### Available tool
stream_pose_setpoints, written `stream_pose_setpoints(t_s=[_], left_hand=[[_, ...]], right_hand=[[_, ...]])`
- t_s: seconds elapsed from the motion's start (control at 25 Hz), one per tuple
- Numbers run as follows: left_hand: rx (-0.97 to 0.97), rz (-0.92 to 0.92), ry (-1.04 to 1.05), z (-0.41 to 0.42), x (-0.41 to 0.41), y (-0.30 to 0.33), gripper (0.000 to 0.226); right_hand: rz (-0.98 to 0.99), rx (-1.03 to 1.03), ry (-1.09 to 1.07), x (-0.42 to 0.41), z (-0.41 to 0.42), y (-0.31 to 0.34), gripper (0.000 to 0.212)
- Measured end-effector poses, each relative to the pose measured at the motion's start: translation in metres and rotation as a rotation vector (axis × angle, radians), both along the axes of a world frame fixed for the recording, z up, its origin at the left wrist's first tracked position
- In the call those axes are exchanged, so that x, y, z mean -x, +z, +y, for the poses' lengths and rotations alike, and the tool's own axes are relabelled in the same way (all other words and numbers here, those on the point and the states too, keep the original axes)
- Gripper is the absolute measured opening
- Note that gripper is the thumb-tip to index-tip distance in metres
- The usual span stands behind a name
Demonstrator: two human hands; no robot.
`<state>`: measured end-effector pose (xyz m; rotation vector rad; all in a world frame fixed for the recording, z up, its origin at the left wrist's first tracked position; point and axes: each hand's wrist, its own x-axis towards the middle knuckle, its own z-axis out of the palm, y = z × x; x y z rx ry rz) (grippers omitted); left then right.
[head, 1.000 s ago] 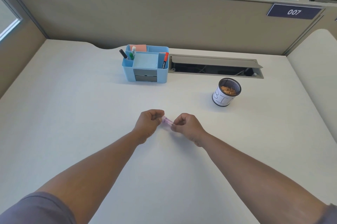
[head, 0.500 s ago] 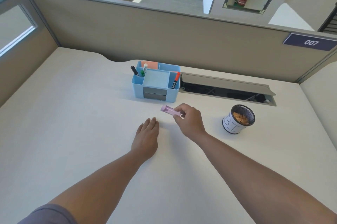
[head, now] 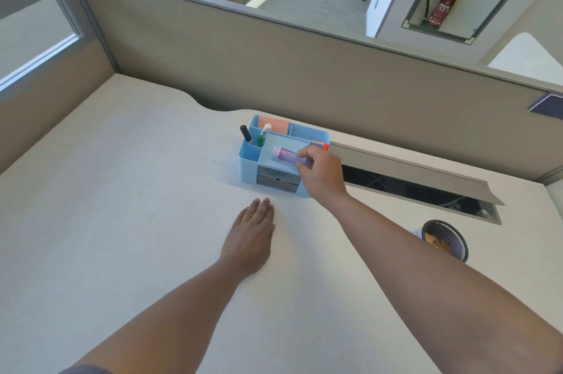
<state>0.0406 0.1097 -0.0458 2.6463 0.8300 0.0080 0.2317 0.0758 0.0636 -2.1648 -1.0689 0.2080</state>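
Note:
My right hand (head: 320, 172) pinches one end of a small pink-purple tube (head: 285, 154) and holds it over the shallow front tray of a blue desk organiser (head: 248, 165). The tube lies nearly flat, its capped end pointing left. Whether it touches the tray floor I cannot tell. My left hand (head: 251, 236) rests flat on the white desk (head: 122, 221), palm down with straight fingers, just in front of the organiser and holding nothing.
The organiser holds a black marker (head: 246, 134), a green-and-white pen (head: 263, 134), orange notes (head: 273, 124) and an orange-capped marker (head: 325, 147). A black mesh cup (head: 447, 241) stands at right. An open cable slot (head: 426, 190) runs behind. Partition walls (head: 274, 62) enclose the desk.
Both hands held the tube a second ago. The left hand let go and settled flat on the desk; the right hand carried the tube forward to above the organiser's tray.

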Motion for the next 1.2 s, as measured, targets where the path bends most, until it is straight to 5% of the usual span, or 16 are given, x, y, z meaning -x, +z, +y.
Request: stream_pose_setpoints(t_s=[0.6, 0.76, 0.92, 1.2], left_hand=[[0.027, -0.051, 0.004, 0.003, 0.000, 0.002, 0.055], [0.027, -0.061, 0.008, 0.002, 0.000, 0.001, 0.055], [0.036, -0.063, -0.004, 0.003, 0.001, 0.001, 0.055], [0.029, -0.064, -0.011, -0.021, 0.019, 0.005, 0.054]], right_hand=[[0.052, -0.013, 0.048, 0.002, 0.015, -0.005, 0.013], [0.052, 0.001, 0.044, 0.004, 0.013, -0.005, 0.033], [-0.158, -0.056, 0.051, 0.025, -0.016, -0.023, 0.050], [-0.244, 0.258, 0.104, 0.079, -0.112, -0.094, 0.059]])
